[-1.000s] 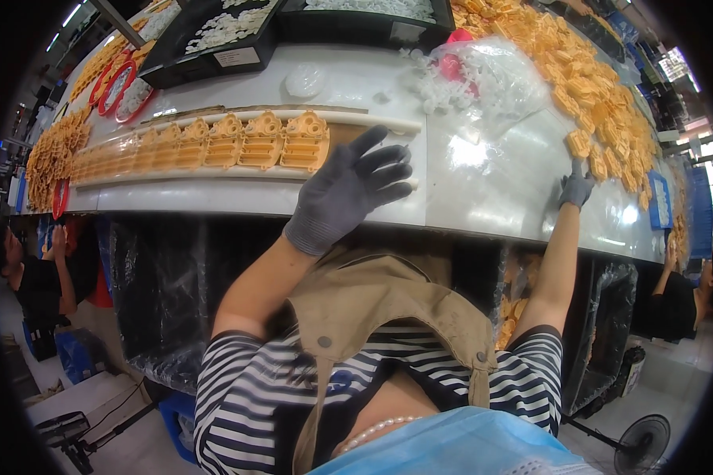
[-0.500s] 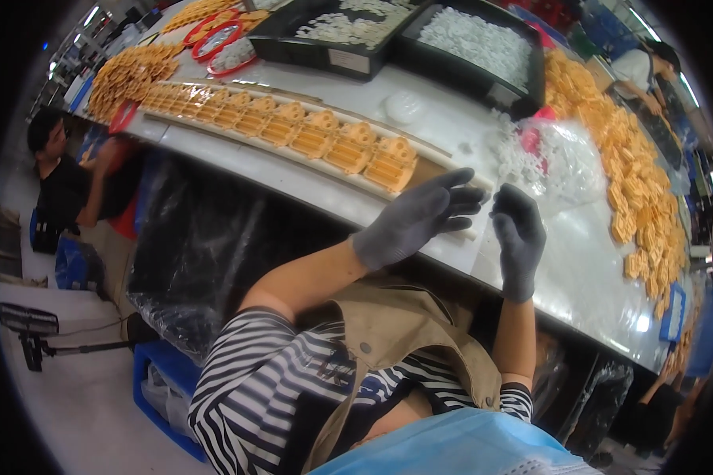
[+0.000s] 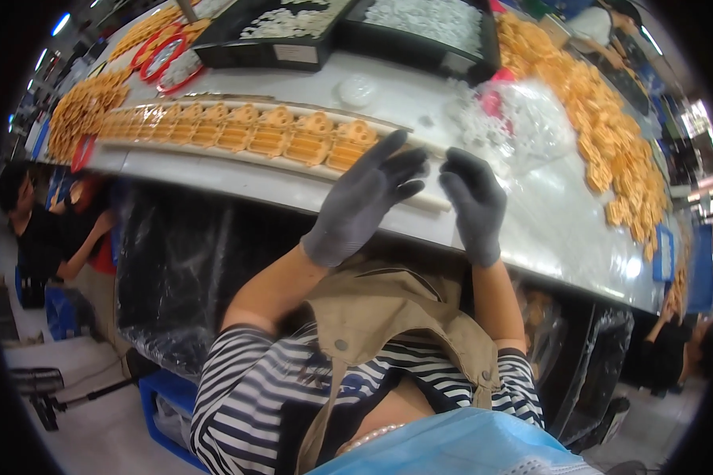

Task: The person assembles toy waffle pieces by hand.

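My left hand (image 3: pixel 366 198), in a grey glove, hovers at the right end of a long pale rail (image 3: pixel 238 150). Its fingers are stretched out and apart, and I see nothing held in them. Just to its right is my right hand (image 3: pixel 478 204), gloved alike. Its fingers bend loosely toward the left hand, with a gap between thumb and fingers. A row of orange molded plastic pieces (image 3: pixel 309 138) lies along the rail, the last one partly behind my left fingers. Beyond my right hand rests a clear plastic bag (image 3: pixel 539 127) beside loose white small parts (image 3: pixel 477 119).
Black trays of small white parts (image 3: pixel 424 24) stand at the back. Orange pieces are heaped at the right (image 3: pixel 610 150) and far left (image 3: pixel 79 111). Red-rimmed dishes (image 3: pixel 166 59) sit back left. A co-worker (image 3: pixel 47 226) sits at the left; others work at the right.
The view has turned, so the table and both hands appear further left and higher. My left fingers have shifted slightly toward the row of orange pieces. Nothing visibly changed hold.
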Tool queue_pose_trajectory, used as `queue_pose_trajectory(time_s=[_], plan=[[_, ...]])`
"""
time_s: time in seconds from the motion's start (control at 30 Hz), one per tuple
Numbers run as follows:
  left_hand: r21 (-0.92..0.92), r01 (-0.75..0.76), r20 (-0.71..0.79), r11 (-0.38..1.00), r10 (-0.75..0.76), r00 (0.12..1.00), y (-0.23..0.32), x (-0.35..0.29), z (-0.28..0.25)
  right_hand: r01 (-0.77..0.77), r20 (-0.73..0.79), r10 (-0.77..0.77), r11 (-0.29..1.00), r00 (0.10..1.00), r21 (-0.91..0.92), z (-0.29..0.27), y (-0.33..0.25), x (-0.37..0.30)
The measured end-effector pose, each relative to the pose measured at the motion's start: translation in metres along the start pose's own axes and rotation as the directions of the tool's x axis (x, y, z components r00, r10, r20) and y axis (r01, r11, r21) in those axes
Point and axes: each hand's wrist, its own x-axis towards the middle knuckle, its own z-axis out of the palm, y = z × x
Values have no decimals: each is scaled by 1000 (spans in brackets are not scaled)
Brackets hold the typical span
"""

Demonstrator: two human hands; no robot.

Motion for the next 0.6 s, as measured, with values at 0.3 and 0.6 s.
queue_pose_trajectory(time_s=[0.3, 0.6], plan=[[55, 32, 94, 998, -37, 995, -11, 0, 7, 695, 325, -637, 497, 699, -520, -13, -1, 3], [57, 6, 138, 998, -14, 990, -24, 10, 18, 532, -12, -591, 736, 807, -419, -24, 6, -6]])
